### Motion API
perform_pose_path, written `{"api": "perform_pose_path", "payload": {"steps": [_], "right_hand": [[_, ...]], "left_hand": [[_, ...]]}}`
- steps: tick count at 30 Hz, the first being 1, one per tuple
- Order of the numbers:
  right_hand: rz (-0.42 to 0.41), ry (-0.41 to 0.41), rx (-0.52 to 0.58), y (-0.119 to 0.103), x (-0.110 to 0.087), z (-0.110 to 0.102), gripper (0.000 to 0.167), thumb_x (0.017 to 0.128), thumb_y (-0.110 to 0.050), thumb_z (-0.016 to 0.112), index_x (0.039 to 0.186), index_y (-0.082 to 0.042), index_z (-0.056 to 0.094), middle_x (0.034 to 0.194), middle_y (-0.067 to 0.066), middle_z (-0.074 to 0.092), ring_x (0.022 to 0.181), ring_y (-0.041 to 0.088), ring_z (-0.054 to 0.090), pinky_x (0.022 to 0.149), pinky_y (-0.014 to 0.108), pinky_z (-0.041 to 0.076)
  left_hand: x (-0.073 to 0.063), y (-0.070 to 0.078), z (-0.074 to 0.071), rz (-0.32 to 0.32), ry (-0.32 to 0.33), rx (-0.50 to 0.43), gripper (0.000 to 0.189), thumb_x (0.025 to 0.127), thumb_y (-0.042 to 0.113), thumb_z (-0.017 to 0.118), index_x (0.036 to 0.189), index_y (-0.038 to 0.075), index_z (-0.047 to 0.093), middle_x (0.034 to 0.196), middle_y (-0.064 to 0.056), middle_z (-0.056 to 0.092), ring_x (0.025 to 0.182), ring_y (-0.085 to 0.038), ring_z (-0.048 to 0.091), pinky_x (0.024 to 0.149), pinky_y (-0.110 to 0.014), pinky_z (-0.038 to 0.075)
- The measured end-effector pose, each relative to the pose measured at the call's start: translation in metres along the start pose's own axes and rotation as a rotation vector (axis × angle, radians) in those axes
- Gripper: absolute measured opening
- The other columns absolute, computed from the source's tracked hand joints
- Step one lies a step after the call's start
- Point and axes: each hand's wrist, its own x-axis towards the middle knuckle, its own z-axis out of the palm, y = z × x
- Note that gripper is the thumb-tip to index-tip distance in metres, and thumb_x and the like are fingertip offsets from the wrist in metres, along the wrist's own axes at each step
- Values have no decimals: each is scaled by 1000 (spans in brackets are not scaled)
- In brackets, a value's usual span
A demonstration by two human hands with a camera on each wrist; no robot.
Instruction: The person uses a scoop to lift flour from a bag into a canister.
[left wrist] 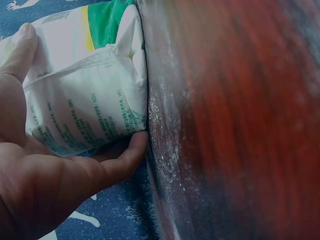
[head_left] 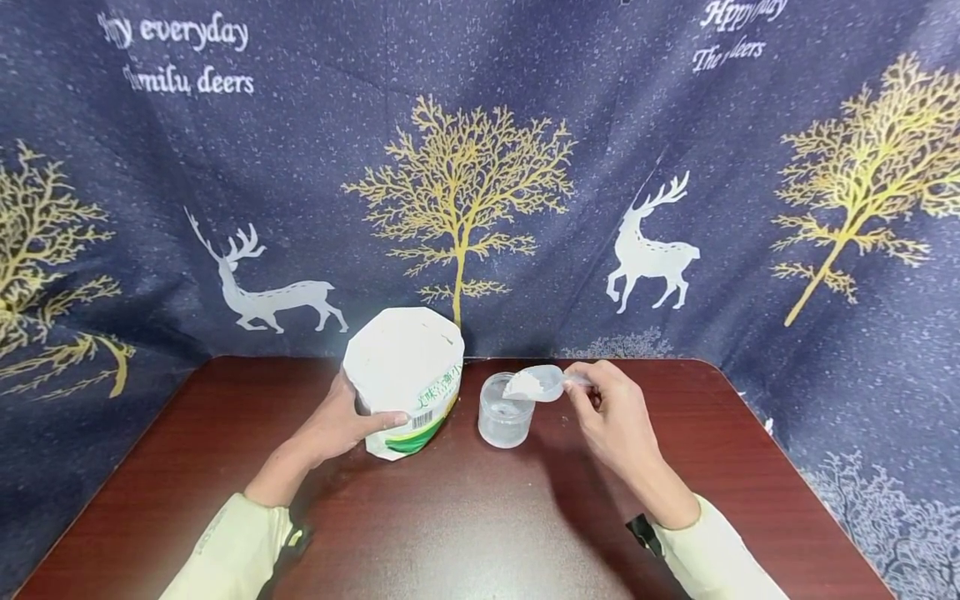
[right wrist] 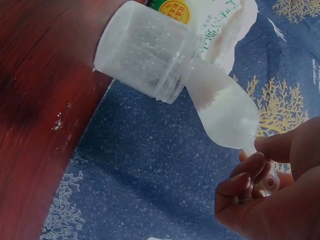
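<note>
My left hand (head_left: 330, 427) grips the side of a white bag (head_left: 437, 402) with green and yellow printing, thumb across its front. The bag stands upright on the table, its wide top facing up; in the left wrist view, a fingertip (left wrist: 139, 141) lies at its bottom edge. To the right of the bag is a clear plastic jar (head_left: 504, 427), uncapped. My right hand (head_left: 618, 417) pinches the thin handle of a translucent scoop (right wrist: 232, 117). White powder (head_left: 523, 384) lies toward the scoop's front, which overlaps the jar's mouth.
The dark red-brown wooden table (head_left: 465, 517) carries the bag and jar. Specks of white powder (right wrist: 58, 122) dot the tabletop near the jar. Behind the far table edge hangs a blue cloth (head_left: 510, 275) printed with trees and deer.
</note>
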Motion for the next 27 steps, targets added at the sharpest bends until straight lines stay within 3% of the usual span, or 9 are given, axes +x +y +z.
{"api": "perform_pose_path", "payload": {"steps": [13,21,27], "right_hand": [[-25,-32,-4,-2,4,8,11,91,-3,78,95,-14,76,76,-6,49,67,13,47,61,26,39],[-36,-51,-6,-6,8,14,12,90,-1,78,94,-12,76,77,-5,52,68,12,47,62,26,40],[-23,-76,-7,-5,9,18,11,91,0,77,96,-10,76,81,-3,57,70,18,53,63,28,43]], "left_hand": [[1,-2,1,-8,2,10,125,79,34,96,166,23,7,158,-16,32,147,-36,34,123,-67,21],[0,-2,1,-20,0,5,125,80,35,96,167,24,7,158,-16,31,147,-36,33,123,-67,20],[1,-2,1,8,4,-18,125,79,31,97,167,26,7,159,-14,32,147,-34,34,123,-66,21]]}}
